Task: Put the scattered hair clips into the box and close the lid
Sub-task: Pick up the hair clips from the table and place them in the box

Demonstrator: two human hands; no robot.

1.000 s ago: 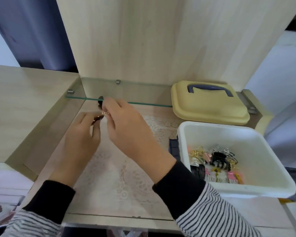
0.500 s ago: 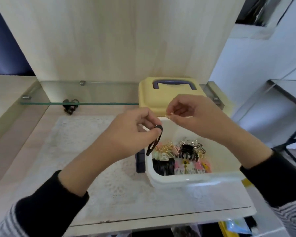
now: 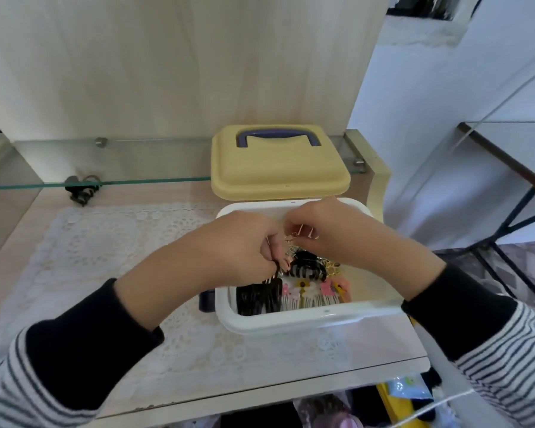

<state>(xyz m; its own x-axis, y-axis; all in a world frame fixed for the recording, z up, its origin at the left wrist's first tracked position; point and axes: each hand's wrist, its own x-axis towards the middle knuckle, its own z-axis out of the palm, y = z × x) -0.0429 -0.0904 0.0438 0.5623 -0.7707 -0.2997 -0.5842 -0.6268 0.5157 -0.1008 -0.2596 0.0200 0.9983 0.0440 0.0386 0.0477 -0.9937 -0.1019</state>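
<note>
Your left hand (image 3: pixel 244 242) pinches a slim dark snap clip (image 3: pixel 277 267) in curled fingers (image 3: pixel 269 251), its tip down among the pile. Your right hand (image 3: pixel 337 233) pinches a small gold wire clip (image 3: pixel 294 237). Both hang over the smooth, round-cornered white plastic box (image 3: pixel 291 322), which holds glossy black claw clips (image 3: pixel 306 268) and pastel flower combs (image 3: pixel 315 293). The box sits on a white lace mat (image 3: pixel 90 242) on the pale wood counter (image 3: pixel 19 242). Its matte yellow lid with a purple handle (image 3: pixel 278 171) lies off, just behind. One dark clip (image 3: pixel 81 189) lies under the glass shelf (image 3: pixel 105 180). Half a second ago your hands were higher and farther apart.
</note>
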